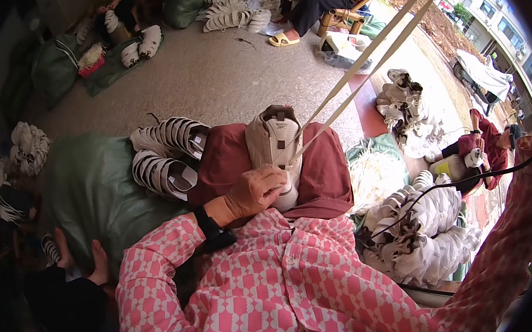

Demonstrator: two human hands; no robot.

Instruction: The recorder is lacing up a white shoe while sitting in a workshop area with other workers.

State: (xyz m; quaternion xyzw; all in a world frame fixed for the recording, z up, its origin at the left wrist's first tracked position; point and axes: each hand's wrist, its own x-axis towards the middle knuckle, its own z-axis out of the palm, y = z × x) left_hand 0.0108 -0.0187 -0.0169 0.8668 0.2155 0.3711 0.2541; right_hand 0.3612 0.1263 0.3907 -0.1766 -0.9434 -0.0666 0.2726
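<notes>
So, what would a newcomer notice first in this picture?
First, the beige shoe upper on the person's lap at the centre, steadied by the left hand. Two pale laces run taut from it up to the top right. The right hand cannot be seen. Stacks of white uppers lie on a green sack at left.

The left arm is coming in from the lower left, bent at the elbow, in a pink and white checked sleeve. A black band is sitting around the wrist. The left hand (257, 191) is lying palm down over the lap, with its fingers (278, 176) curling in and closing tight. The right arm is reaching up high along the right edge, also in a pink checked sleeve. The right hand (525, 142) is hard to see there, so its grip cannot be told.
</notes>
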